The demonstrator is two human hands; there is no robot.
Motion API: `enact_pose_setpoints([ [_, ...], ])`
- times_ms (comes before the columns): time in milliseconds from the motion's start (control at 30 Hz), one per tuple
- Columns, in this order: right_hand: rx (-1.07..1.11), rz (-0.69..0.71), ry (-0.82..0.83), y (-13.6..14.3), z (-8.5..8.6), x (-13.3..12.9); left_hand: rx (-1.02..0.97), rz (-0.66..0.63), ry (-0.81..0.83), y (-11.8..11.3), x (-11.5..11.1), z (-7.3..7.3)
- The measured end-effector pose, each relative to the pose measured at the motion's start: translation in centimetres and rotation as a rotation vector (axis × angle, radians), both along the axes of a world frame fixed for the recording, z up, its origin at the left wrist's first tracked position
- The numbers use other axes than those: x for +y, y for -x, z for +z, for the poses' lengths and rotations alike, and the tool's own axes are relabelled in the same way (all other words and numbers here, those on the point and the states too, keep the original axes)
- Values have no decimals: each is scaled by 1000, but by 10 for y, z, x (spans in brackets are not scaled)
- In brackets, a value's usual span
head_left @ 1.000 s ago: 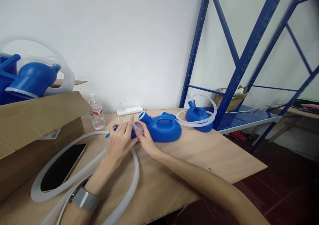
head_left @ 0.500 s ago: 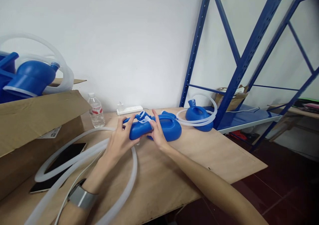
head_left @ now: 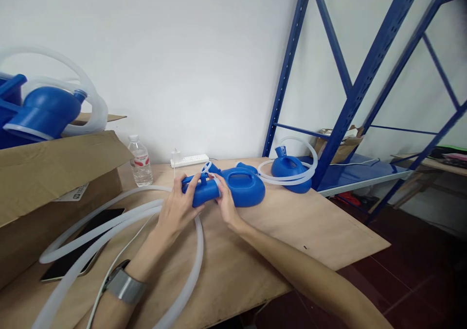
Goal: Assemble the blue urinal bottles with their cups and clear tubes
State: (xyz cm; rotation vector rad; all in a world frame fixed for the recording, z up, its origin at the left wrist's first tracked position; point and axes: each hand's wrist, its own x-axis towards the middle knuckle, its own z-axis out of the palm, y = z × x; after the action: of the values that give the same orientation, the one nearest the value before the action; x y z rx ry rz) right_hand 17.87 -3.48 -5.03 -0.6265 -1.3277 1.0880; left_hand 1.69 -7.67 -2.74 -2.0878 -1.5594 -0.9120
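Low in the left of the frame, a grey-banded watch point(head_left: 127, 286) circles my left wrist, with a white cable point(head_left: 124, 251) beside it and loops of milky tube point(head_left: 195, 270) lying over the surface point(head_left: 284, 217) and across a dark phone point(head_left: 60, 269).

Just below the frame's middle, I have a blue container point(head_left: 204, 193) tilted between both hands. My left hand point(head_left: 175, 210) grips its body, fingers curved around it and parted only by its thickness. My right hand point(head_left: 226, 205) is at the other end, fingers bent and nearly closed, thumb and fingertips on its pale rim point(head_left: 218, 185); they may also pinch some small pale part, but my own fingers hide too much to be sure. I judge the work in hand to be fitting or adjusting at that rim, which calls for a firm left grip and small, exact movement of the right fingertips.

Just behind, a blue jug point(head_left: 244, 190) stands close to my right hand. Right of centre sits another jug point(head_left: 292, 168) with coiled tubing point(head_left: 310, 173). Left of centre are a water bottle point(head_left: 142, 176) and a power strip point(head_left: 195, 161); at the left edge, an open carton point(head_left: 62, 164) bears more blue containers point(head_left: 51, 108). Farther off, upper right, rises a blue rack point(head_left: 365, 76).
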Motion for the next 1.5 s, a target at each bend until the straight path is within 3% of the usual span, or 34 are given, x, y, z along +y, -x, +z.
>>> enact_pose_setpoints([
  [167, -15, -44, 54, 3, 2, -1, 0, 106, 18, -4, -4, 0],
  [367, -284, -29, -42, -18, 15, 6, 87, 91, 50, -2, -1, -4],
  [500, -118, 70, -62, -18, 25, 7, 86, 57, -23, -1, 1, -6],
  [600, -9, 119, 64, -11, 28, 6, 106, 19, -63, -1, 0, -8],
  [733, 76, 84, 188, -6, 25, 5, 145, 24, -51, -1, -1, -12],
  [1133, -35, -25, -66, -8, 27, -3, 145, 80, -35, -4, -5, -7],
  [1500, -81, -102, -241, -8, 23, -11, 122, 10, -136, -2, -1, -13],
])
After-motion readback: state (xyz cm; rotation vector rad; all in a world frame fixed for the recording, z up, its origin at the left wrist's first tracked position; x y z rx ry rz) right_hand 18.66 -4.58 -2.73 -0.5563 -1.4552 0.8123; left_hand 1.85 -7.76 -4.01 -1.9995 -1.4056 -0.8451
